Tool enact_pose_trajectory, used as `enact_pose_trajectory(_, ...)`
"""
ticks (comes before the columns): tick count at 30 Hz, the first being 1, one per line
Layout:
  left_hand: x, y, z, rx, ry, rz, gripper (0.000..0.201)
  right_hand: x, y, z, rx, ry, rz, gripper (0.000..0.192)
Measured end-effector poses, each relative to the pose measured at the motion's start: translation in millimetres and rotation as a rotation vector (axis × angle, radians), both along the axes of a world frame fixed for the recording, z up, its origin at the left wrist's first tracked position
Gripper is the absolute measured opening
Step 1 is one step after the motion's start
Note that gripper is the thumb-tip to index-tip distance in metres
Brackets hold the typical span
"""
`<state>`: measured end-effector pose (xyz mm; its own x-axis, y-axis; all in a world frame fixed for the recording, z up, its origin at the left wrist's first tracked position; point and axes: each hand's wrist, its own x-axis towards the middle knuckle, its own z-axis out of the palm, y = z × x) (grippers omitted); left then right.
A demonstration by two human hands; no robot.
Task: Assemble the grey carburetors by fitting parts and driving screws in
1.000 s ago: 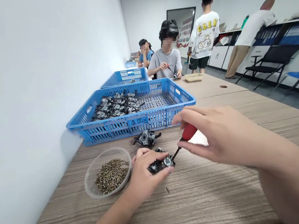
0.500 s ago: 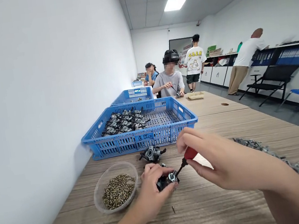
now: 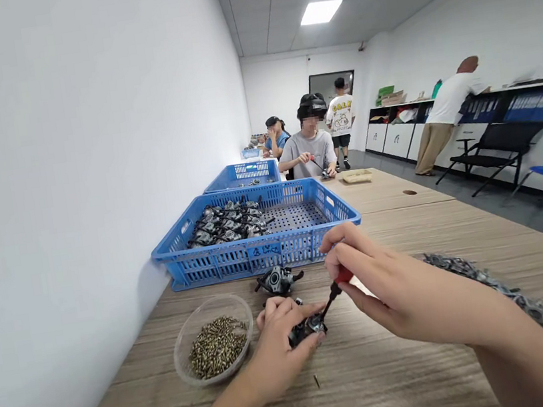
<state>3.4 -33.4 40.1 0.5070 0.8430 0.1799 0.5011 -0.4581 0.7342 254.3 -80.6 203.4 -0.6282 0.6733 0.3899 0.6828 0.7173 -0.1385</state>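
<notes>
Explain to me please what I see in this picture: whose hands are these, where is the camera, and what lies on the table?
The camera sits on a person's head and looks forward and down, so the two bare arms coming from the bottom edge are that person's own. The left hand holds a small metal part on the table. The right hand holds a screwdriver with a red handle, its tip at the part. Beside the left hand stands a clear bowl of screws. One loose screw lies in front. Behind are another part and a blue crate with more parts. At right lies a pile of metal pieces. Other people work farther away.
</notes>
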Motion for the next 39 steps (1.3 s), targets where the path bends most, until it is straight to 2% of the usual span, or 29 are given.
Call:
enact_pose_trajectory(5, -2, 0, 2.8, 0.043, 0.036, -0.027, 0.041, -1, 13, -5.0, 0.072, -0.058, -0.083, 0.010)
enact_pose_trajectory(8, -2, 0, 3.4, 0.060, 0.049, -0.028, 0.036, -4, 17, -8.9, 0.234, -0.092, -0.108, 0.027)
enact_pose_trajectory(10, -1, 0, 2.8, 0.075, 0.043, -0.018, 0.035, -5, 16, -9.5, 0.285, -0.101, -0.143, 0.034)
enact_pose_trajectory(13, 0, -1, 1.4, 0.086, 0.036, 0.006, 0.034, -4, 11, -6.6, 0.193, -0.071, -0.155, 0.022)
enact_pose_trajectory(15, 1, -1, 0.8, 0.094, 0.037, 0.017, 0.032, -1, 9, -3.8, 0.060, -0.026, -0.071, 0.012)
enact_pose_trajectory(17, 2, -2, 0.7, 0.111, 0.036, 0.021, 0.031, 2, 9, -2.2, -0.070, 0.019, 0.043, 0.015)
enact_pose_trajectory(19, 2, -2, 1.3, 0.132, 0.030, 0.017, 0.030, 3, 12, -2.4, -0.117, 0.031, 0.116, 0.009)
enact_pose_trajectory(20, 2, -3, 1.7, 0.141, 0.027, 0.014, 0.029, 2, 14, -3.1, -0.094, 0.021, 0.117, 0.002)
enact_pose_trajectory(23, 1, -3, 3.1, 0.155, 0.014, 0.010, 0.033, -1, 19, -5.8, 0.056, -0.039, 0.004, 0.019)
enact_pose_trajectory(25, 1, -4, 3.4, 0.159, 0.008, 0.009, 0.035, -1, 22, -6.6, 0.081, -0.039, -0.051, 0.018)
enact_pose_trajectory(27, 1, -4, 2.9, 0.157, 0.006, 0.002, 0.035, 3, 23, -6.5, 0.005, 0.021, 0.012, 0.010)
enact_pose_trajectory(30, 1, -3, 1.4, 0.143, 0.003, 0.012, 0.037, 9, 27, -6.6, -0.143, 0.117, 0.188, 0.015)
enact_pose_trajectory(32, 1, -3, 0.5, 0.139, 0.006, 0.021, 0.038, 10, 30, -8.1, -0.153, 0.128, 0.220, 0.007)
enact_pose_trajectory(34, 1, -2, 0.3, 0.141, 0.012, 0.018, 0.038, 8, 32, -10.5, -0.062, 0.111, 0.167, 0.010)
enact_pose_trajectory(37, 1, -2, 1.0, 0.145, 0.017, 0.011, 0.036, 4, 33, -12.9, 0.096, 0.112, 0.076, 0.031)
enact_pose_trajectory(39, 1, -3, 1.6, 0.145, 0.017, 0.008, 0.036, 5, 33, -11.9, 0.118, 0.126, 0.031, 0.035)
